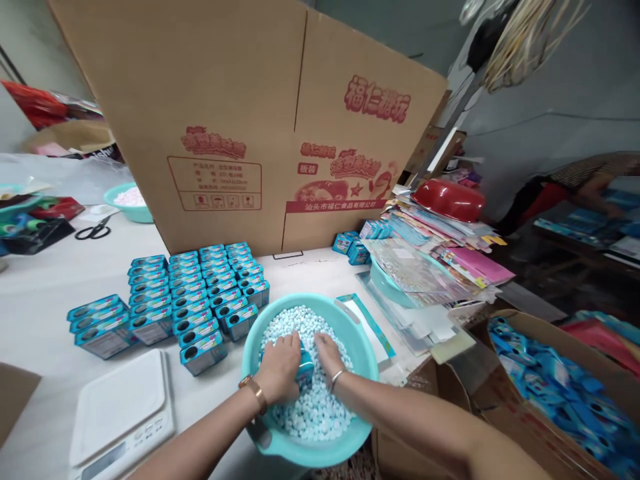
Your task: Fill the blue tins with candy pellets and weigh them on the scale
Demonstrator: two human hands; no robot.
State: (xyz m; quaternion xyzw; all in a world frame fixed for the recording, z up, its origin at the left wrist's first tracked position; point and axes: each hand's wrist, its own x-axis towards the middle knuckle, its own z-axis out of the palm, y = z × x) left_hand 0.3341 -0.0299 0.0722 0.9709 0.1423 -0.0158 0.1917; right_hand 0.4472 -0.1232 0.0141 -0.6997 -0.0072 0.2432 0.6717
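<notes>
My left hand (283, 367) is closed around a small blue box (305, 367) inside a turquoise basin (369, 400). Small round white and pale-blue candies (315, 417) fill much of the basin. Beside the box, my right hand (330, 359) reaches into the candies from the right. Its fingertips are sunk among them, so whether it grips any is hidden. Rows of similar blue boxes (193, 303), with dark round holes on their tops, stand left of the basin.
A white scale (123, 407) lies front left, black scissors (93, 230) farther back. A large cardboard carton (225, 87) walls off the table's rear. Right are stacked papers (415, 267), a red bowl (449, 199) and a carton of blue packaging (555, 393). Another person (595, 187) works far right.
</notes>
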